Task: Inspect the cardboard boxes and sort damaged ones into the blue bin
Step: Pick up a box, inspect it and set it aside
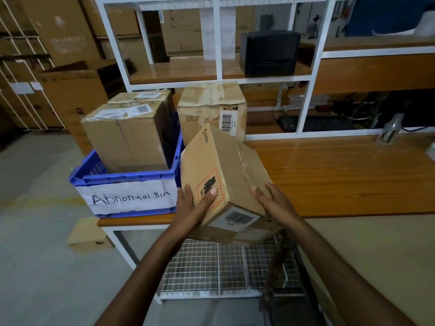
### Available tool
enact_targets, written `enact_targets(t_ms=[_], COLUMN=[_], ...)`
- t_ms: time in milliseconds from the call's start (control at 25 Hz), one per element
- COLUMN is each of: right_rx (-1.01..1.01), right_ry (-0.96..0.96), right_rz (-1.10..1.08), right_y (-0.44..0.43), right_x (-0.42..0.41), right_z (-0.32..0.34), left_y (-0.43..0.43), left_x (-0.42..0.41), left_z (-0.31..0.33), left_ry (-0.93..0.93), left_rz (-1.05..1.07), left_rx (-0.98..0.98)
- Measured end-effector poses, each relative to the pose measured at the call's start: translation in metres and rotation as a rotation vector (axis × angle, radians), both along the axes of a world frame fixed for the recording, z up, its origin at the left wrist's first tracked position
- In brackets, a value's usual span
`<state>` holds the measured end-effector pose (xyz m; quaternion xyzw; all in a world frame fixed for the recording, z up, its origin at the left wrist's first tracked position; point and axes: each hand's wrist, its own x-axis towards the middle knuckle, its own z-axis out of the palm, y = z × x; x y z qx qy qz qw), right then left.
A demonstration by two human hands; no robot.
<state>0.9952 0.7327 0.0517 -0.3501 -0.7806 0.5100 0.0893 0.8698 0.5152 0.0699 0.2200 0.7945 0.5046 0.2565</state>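
I hold a tilted cardboard box [223,175] with a barcode label and a red dashed mark above the table's front edge. My left hand [193,203] grips its near left side and my right hand [270,201] its right side. Left of it stands the blue bin [127,180] labelled "Abnormal Bin", with a taped cardboard box [124,135] inside and a second box [150,97] behind that one. Another box [211,107] with a barcode sticker and creased tape stands on the table behind the held box.
The wooden table [341,172] stretches to the right. A white shelf frame [219,43] rises behind it, holding a black printer [270,52] and a keyboard [315,123]. A small flat box [87,234] lies on the floor at left. A wire mesh shelf [223,267] sits under the table.
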Motion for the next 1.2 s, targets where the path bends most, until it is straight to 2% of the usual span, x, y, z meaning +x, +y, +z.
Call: enact_targets(t_ms=[80,160,360,520,680,840,920,1080,1200], right_rx=[-0.124,-0.117,0.299,0.441,0.466,0.48,0.456,0.182,0.257], right_ry=[0.062,0.095,0.032,0.072,0.044,-0.006,-0.015,0.055,-0.044], right_rz=[-0.061,-0.123,-0.37,-0.449,-0.451,-0.427,-0.361,-0.136,-0.085], right_y=[0.007,0.006,0.01,0.027,0.061,0.097,0.119,0.171,0.196], right_x=[0.0,-0.001,0.031,0.05,0.056,0.057,0.058,0.076,0.093], right_z=[-0.002,0.001,-0.002,0.009,0.019,0.008,0.005,0.021,0.02], left_y=[-0.001,0.0,0.016,0.042,0.08,0.12,0.138,0.169,0.19], left_x=[0.001,0.007,0.038,0.034,0.019,0.008,0.006,0.021,0.027], left_z=[0.004,0.007,0.008,0.008,0.003,-0.016,-0.023,-0.025,-0.035], left_ry=[0.049,0.13,0.154,0.197,0.23,0.252,0.296,0.376,0.386], left_rz=[-0.003,-0.059,-0.402,-0.522,-0.628,-0.562,-0.547,-0.493,-0.515], left_rx=[-0.01,0.015,0.041,0.069,0.092,0.167,0.186,0.275,0.308])
